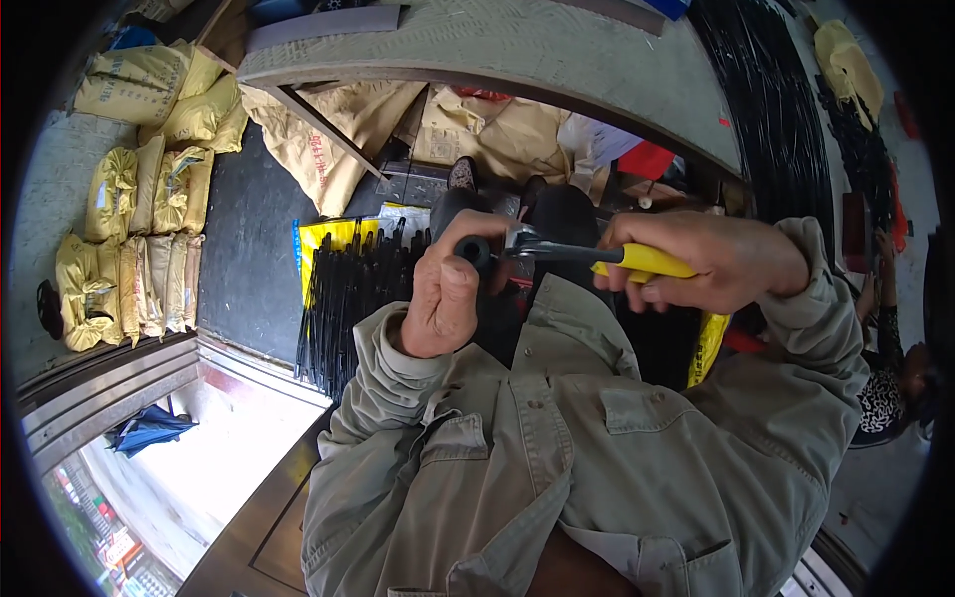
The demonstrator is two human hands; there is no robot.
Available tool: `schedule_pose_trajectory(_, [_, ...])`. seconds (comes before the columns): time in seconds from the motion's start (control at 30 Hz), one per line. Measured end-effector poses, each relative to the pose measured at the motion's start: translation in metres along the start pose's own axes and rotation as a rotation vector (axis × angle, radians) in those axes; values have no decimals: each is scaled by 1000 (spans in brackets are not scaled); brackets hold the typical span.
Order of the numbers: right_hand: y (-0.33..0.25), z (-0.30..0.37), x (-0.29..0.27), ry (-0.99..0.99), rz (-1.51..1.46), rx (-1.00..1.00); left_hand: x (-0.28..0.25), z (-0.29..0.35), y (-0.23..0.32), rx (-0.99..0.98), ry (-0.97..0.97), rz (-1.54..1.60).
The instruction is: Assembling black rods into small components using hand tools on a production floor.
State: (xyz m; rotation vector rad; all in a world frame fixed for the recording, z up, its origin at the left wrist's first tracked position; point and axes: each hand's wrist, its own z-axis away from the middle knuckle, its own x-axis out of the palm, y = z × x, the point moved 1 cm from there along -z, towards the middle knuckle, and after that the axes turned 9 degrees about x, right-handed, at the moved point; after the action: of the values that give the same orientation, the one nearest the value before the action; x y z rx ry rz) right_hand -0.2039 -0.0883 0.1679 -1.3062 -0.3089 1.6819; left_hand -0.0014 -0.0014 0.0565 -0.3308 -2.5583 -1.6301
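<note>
My right hand (pixel 706 261) is wrapped round the yellow handles of a pair of pliers (pixel 652 262). Their metal head points left and meets the fingers of my left hand (pixel 443 298). Between that hand's thumb and forefinger sits a dark round piece (pixel 475 251), its end facing up; the fingers hide the rest of it. Whether the plier jaws bite on this piece I cannot tell. Both hands are held over my lap, in front of my grey-green shirt.
A bundle of thin black strips (pixel 348 298) stands left of my lap. A worktable (pixel 517 45) spans the far side, with long black strips (pixel 771 109) at its right. Filled sacks (pixel 149 189) are stacked at the left, near an open doorway (pixel 239 428). Another person (pixel 880 398) is at the right edge.
</note>
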Motion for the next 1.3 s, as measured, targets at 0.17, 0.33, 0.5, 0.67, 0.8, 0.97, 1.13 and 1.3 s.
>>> schedule_pose_trajectory(0.17, [0, 6, -8, -258, -253, 217, 5, 4, -5, 21, -52, 61])
schedule_pose_trajectory(0.33, [2, -7, -2, -252, -145, 231, 5, 5, -8, 45, -10, -98])
schedule_pose_trajectory(0.5, [33, -22, -3, 304, 69, 115, -32, -1, 15, 54, 656, -268])
schedule_pose_trajectory(0.67, [155, -26, -44, 749, 715, 359, -153, 70, 192, 811, 865, -380])
schedule_pose_trajectory(0.8, [189, -24, -60, 804, 747, 409, -144, 77, 190, 830, 722, -601])
schedule_pose_trajectory(0.97, [217, 39, -69, 946, 697, 430, -168, 49, 19, 6, 413, -981])
schedule_pose_trajectory(1.13, [229, 61, -62, 1071, 860, 807, -284, 175, -189, -276, 201, -1116])
schedule_pose_trajectory(1.3, [221, 82, -57, 1087, 802, 1215, -259, 173, -251, -705, 26, -1393])
